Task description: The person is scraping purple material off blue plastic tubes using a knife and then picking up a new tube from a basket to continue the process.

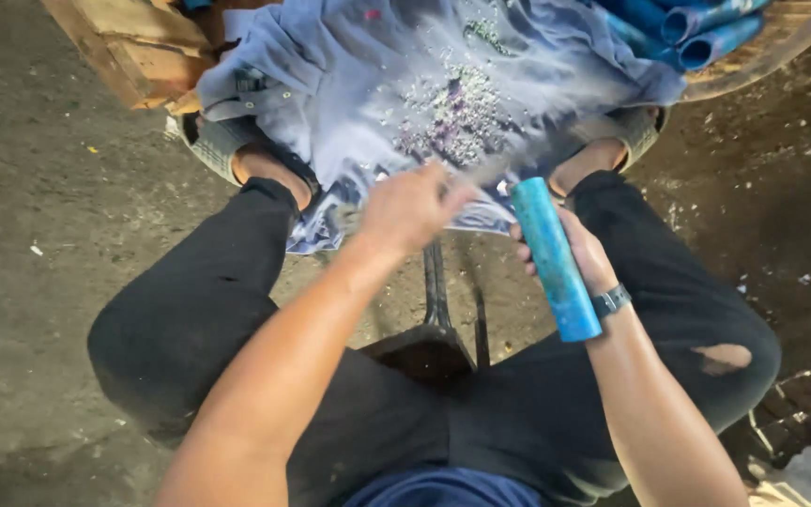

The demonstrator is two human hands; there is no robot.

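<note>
Gripping a blue pipe [554,258] in the right hand [582,252]

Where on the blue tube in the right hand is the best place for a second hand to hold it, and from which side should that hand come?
Probably the lower end of the blue tube, near the wrist strap. The right hand wraps the middle from behind, leaving both ends bare. The tube is round and tilted, so a wrapping grip from the front, open side suits. The left hand is motion-blurred beside it.
</note>
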